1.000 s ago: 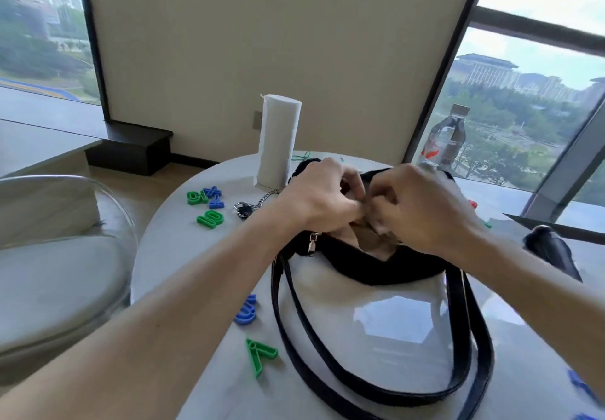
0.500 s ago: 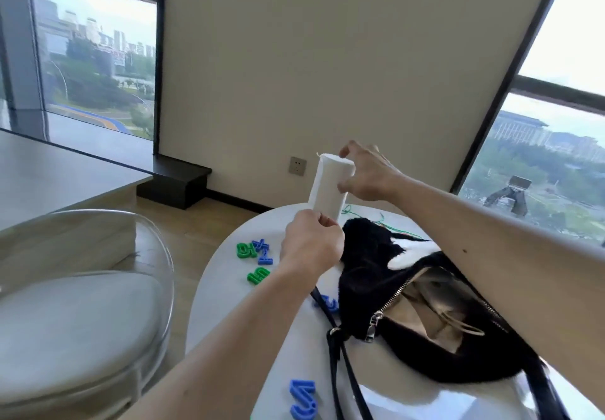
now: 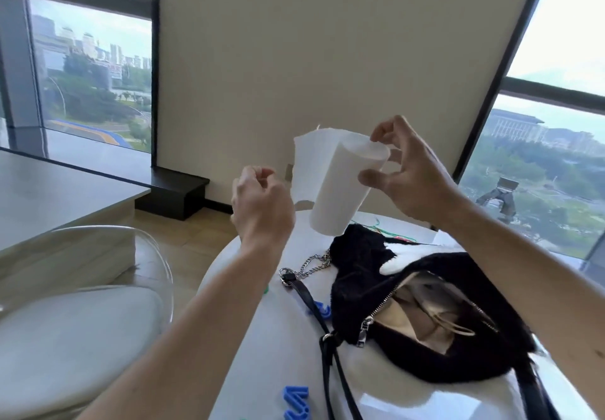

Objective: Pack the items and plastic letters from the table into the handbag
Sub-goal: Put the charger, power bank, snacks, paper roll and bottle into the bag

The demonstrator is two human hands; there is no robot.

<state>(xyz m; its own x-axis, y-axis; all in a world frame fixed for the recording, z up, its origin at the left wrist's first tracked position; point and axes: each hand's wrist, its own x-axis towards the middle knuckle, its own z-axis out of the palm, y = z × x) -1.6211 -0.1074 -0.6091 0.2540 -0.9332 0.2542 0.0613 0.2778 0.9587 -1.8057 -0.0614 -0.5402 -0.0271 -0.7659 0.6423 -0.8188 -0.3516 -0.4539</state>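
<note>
A white paper roll (image 3: 343, 184) hangs tilted in the air above the table's far side. My right hand (image 3: 409, 174) grips its upper end. A loose sheet (image 3: 309, 164) trails from the roll toward my left hand (image 3: 262, 210), whose fingers are pinched near the sheet's lower edge. The black fuzzy handbag (image 3: 425, 321) lies unzipped on the white round table (image 3: 271, 354), its beige lining showing. Blue plastic letters lie by the strap (image 3: 322, 310) and near the front edge (image 3: 296, 403). A chain with a clasp (image 3: 304, 267) rests left of the bag.
A clear chair with a white cushion (image 3: 75, 321) stands left of the table. Green cord (image 3: 389, 231) lies behind the bag. The bag's black strap (image 3: 330, 370) runs toward me. A plastic bottle (image 3: 497, 197) stands at the far right by the window.
Both hands left the bag's opening, took the paper roll off the table and lifted it. The roll is now tilted with a sheet pulled loose to the left. My view has swung upward.
</note>
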